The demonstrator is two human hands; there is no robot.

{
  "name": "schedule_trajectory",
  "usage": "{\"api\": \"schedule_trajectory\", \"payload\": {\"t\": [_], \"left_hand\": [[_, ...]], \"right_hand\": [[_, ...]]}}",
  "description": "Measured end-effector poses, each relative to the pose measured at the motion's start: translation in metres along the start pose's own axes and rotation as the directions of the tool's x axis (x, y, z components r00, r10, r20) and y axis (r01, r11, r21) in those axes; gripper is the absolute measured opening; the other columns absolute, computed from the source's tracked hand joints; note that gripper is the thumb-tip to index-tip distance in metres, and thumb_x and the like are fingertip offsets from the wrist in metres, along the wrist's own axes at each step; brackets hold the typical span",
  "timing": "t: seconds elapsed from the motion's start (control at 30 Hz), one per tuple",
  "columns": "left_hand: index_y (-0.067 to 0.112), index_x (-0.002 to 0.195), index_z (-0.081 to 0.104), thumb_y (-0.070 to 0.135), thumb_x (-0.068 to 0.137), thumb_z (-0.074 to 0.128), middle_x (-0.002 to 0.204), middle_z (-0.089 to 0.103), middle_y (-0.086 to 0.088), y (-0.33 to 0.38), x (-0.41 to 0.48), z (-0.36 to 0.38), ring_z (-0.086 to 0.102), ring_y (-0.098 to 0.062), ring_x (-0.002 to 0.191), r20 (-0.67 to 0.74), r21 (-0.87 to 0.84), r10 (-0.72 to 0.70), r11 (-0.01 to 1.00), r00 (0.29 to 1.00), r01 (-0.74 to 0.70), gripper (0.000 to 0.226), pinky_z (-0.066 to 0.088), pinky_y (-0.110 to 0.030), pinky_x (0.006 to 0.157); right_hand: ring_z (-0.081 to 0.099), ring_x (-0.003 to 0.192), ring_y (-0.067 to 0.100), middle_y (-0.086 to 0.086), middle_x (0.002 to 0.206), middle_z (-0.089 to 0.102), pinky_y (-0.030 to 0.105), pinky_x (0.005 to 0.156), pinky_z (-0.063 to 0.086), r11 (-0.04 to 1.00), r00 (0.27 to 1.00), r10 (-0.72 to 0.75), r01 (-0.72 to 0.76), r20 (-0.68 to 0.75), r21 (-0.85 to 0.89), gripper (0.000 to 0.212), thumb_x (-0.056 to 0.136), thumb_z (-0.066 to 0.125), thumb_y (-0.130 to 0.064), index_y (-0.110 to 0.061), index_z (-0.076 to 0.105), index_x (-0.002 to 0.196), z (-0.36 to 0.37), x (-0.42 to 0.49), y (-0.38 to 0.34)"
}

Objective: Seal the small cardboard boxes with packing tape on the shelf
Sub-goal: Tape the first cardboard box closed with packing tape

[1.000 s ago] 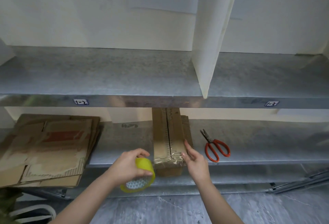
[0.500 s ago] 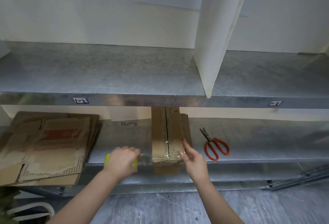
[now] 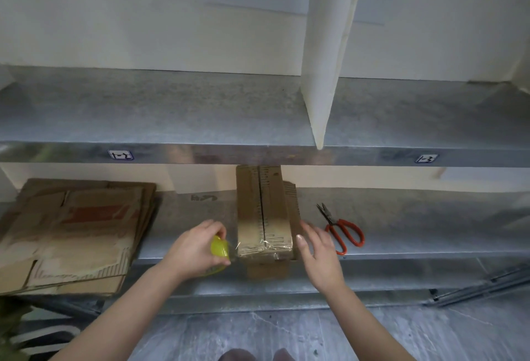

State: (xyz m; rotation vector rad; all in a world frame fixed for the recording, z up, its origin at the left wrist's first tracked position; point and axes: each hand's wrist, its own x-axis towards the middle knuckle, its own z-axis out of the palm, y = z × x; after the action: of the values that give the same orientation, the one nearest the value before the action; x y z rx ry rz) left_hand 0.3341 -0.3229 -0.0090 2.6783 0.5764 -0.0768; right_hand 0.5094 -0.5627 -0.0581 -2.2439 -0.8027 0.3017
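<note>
My left hand (image 3: 198,250) is curled round a yellow roll of clear packing tape (image 3: 219,246), with the fingers over the top and the thumb below, so only a slice of its glossy rim shows. A short, crinkled web of film stretches from the roll to the left near corner of the box. My right hand (image 3: 318,251) is spread and relaxed and holds nothing. Its thumb tip sits at the box's right near edge, and the fingers lie along that side.

Between my hands is the narrow brown cardboard box (image 3: 263,211). It is long and rectangular and lies front to back on the lower galvanised metal shelf (image 3: 401,217), with its near end at the shelf's front edge. The top flaps meet in a dark centre seam with printed tick marks beside it. A shiny, wrinkled band of clear tape (image 3: 265,247) crosses the near end. A ragged corrugated flap (image 3: 292,203) shows along the box's right side.

Just right of my right hand, red-handled scissors (image 3: 342,231) lie flat with the blades pointing far. Well to the left sits a stack of flattened brown cardboard (image 3: 71,231), scuffed and torn, with a faded red print.

Above is the upper metal shelf (image 3: 172,108), dull and speckled, with two small labels (image 3: 120,155) on its front lip. A white upright divider panel (image 3: 324,74) stands on it. Nearest me is a grey veined floor (image 3: 286,329).
</note>
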Motion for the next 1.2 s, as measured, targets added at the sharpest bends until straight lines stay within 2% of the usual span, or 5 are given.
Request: {"api": "schedule_trajectory", "payload": {"t": [0.17,0.4,0.67,1.07,1.2], "left_hand": [[0.033,0.094,0.045,0.055,0.061,0.081,0.099,0.047,0.016,0.005,0.003,-0.002,0.050,-0.008,0.092,0.010,0.041,0.014,0.999,1.000,-0.015,0.053,0.039,-0.026,0.074],[0.036,0.092,0.042,0.053,0.060,0.083,0.098,0.046,0.017,0.004,-0.009,0.004,0.047,-0.006,0.088,0.041,0.010,-0.076,0.997,0.996,0.076,0.054,0.035,-0.025,0.070],[0.038,0.090,0.041,0.057,0.059,0.082,0.094,0.044,0.020,0.000,-0.026,0.013,0.048,-0.005,0.087,0.062,-0.020,-0.131,0.991,0.989,0.132,0.055,0.033,-0.025,0.067],[0.031,0.092,0.043,0.051,0.058,0.083,0.098,0.048,0.013,-0.015,-0.010,0.010,0.048,-0.011,0.092,0.112,-0.106,-0.002,0.994,0.994,0.014,0.056,0.044,-0.030,0.081],[0.031,0.096,0.046,0.050,0.059,0.084,0.103,0.049,0.009,-0.025,-0.005,0.011,0.050,-0.012,0.096,0.118,-0.139,0.047,0.990,0.992,-0.030,0.056,0.044,-0.031,0.085]], "right_hand": [[0.038,0.134,0.029,0.010,0.142,0.049,0.042,0.112,0.031,0.972,0.991,0.075,-0.098,-0.112,-0.213,0.041,0.100,0.049,-0.027,-0.012,0.051,0.138,-0.037,0.019,0.059],[0.030,0.139,0.025,0.000,0.151,0.037,0.040,0.107,0.037,0.774,0.949,0.289,-0.157,0.122,-0.614,0.052,0.101,0.032,-0.049,-0.025,0.032,0.147,-0.045,0.043,0.100],[0.058,0.111,0.026,0.007,0.124,0.058,0.032,0.085,0.042,0.614,0.946,0.322,-0.236,-0.035,-0.753,0.034,0.097,0.041,-0.019,-0.008,0.041,0.129,-0.029,0.054,0.088],[0.064,0.099,0.034,0.010,0.115,0.066,0.041,0.083,0.046,0.882,0.903,0.353,-0.408,-0.244,-0.236,0.048,0.093,0.057,-0.018,-0.018,0.046,0.140,-0.038,-0.024,0.024],[0.067,0.088,0.014,-0.011,0.101,0.068,0.037,0.074,0.053,0.928,0.880,0.363,-0.372,-0.305,0.030,0.049,0.090,0.067,-0.024,-0.028,0.048,0.134,-0.029,-0.082,-0.024]]}}
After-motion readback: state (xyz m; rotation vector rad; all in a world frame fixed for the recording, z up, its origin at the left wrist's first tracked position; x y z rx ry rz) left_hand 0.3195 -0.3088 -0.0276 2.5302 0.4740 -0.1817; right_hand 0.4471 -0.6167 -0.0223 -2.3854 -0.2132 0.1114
